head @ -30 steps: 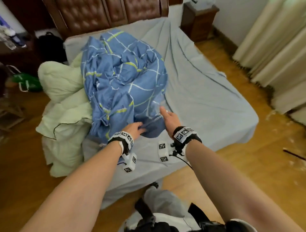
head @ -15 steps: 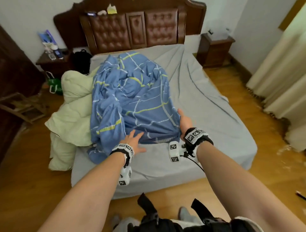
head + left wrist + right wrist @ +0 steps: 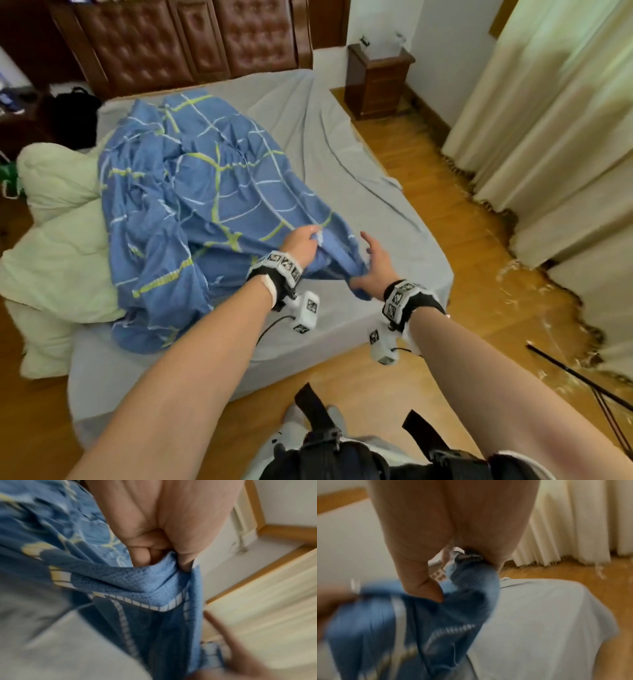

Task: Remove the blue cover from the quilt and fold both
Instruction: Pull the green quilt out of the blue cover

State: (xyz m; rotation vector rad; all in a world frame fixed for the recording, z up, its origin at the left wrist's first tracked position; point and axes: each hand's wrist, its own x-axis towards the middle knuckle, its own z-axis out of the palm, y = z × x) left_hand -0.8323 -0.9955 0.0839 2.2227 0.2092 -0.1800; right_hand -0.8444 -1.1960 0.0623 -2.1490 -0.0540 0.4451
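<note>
While the left hand bunches an edge of the blue cover in the head view, its fingers curl tight around the cloth and hold it off the bed. Just right of those fingers, the right hand has its thumb tucked against the same edge lower down, with its fingers spread and straight above the cloth. Away from both hands, the cover lies heaped across the bed's middle, and the pale green quilt spills off the bed's far left side, beside and partly under the cover. Curtains hang to the right, and a nightstand stands past the bed's far corner.

From the left wrist, the fingers are clamped on a fold of the cover, whose hem with a white dashed stripe hangs just below them. More cover trails off to the left of the fingers, and the grey bed lies beneath. A blurred fingertip of the right hand shows at the lower right, at the hanging edge.

From the right wrist, the picture is blurred. The thumb of the right hand presses into the cover, which hangs below and to the left of it. Whether the fingers close on the cloth cannot be told here. The bed spreads to the right, with the curtains behind.
</note>
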